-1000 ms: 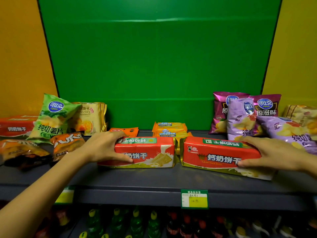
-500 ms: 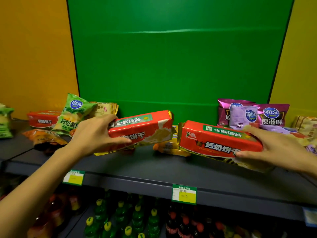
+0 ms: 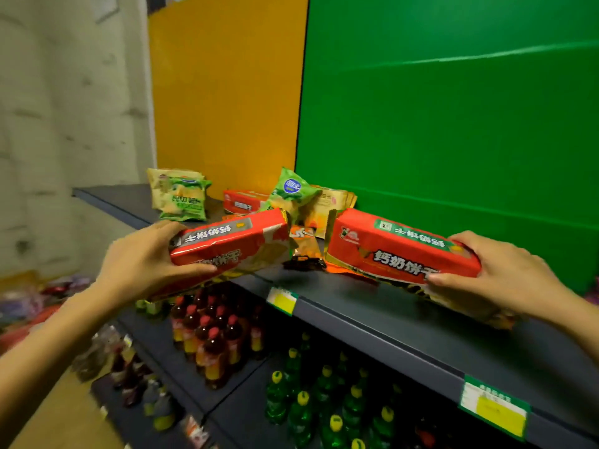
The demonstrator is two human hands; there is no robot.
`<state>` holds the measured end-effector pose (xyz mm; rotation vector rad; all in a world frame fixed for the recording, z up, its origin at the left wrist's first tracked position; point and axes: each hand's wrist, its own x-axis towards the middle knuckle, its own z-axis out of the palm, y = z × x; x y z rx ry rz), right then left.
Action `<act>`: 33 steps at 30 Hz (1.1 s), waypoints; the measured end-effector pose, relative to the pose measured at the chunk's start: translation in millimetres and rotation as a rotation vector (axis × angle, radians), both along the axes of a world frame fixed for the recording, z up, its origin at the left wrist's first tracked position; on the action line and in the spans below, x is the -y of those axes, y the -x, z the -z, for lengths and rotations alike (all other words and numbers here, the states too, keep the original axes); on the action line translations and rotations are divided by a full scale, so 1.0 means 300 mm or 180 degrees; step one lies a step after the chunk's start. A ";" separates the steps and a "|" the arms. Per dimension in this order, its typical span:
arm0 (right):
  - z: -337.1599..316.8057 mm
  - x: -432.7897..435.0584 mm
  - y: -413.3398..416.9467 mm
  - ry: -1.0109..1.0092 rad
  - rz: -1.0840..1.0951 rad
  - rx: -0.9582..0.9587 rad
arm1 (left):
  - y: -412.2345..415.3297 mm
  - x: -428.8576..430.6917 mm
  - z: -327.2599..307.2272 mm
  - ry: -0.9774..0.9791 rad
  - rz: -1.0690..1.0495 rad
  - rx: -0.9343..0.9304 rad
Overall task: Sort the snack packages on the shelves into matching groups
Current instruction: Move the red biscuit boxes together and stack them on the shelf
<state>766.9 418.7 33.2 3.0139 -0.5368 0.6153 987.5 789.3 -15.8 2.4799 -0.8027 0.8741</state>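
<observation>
Hands each clamp one red biscuit pack: left hand curled round the left pack, right hand round the right pack; both hover above the shelf front edge, likely bound for the matching red pack at the shelf's back; glossy, crinkly film over stiff brick shapes.

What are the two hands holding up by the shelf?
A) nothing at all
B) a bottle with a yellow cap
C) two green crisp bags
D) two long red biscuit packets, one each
D: the left hand has its grip round one long red biscuit packet, and the right hand holds a second red biscuit packet of the same kind.
</observation>
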 end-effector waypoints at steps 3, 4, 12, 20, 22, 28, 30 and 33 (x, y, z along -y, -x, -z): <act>-0.006 -0.101 -0.133 -0.0036 -0.0048 -0.0016 | -0.066 -0.139 0.004 -0.0099 -0.0248 0.0023; -0.008 -0.136 -0.178 -0.0056 -0.0080 -0.0024 | -0.096 -0.183 0.004 -0.0143 -0.0311 0.0050; -0.034 -0.424 -0.530 0.0032 -0.0146 0.0121 | -0.384 -0.483 -0.051 -0.0420 -0.0303 0.0263; -0.099 -0.596 -0.836 0.0153 0.0133 0.0419 | -0.622 -0.589 -0.084 -0.0796 0.0013 0.0409; -0.119 -0.620 -0.911 0.0254 0.0164 0.0424 | -0.673 -0.579 -0.089 -0.0884 0.0142 0.0451; -0.170 -0.649 -1.115 0.0701 0.0245 0.0293 | -0.831 -0.510 -0.102 -0.0707 0.0532 0.0297; -0.178 -0.654 -1.188 0.0807 0.0267 0.0233 | -0.881 -0.476 -0.106 -0.0724 0.0653 0.0267; -0.174 -0.654 -1.304 0.0942 0.0332 0.0143 | -0.960 -0.413 -0.109 -0.0783 0.0850 0.0261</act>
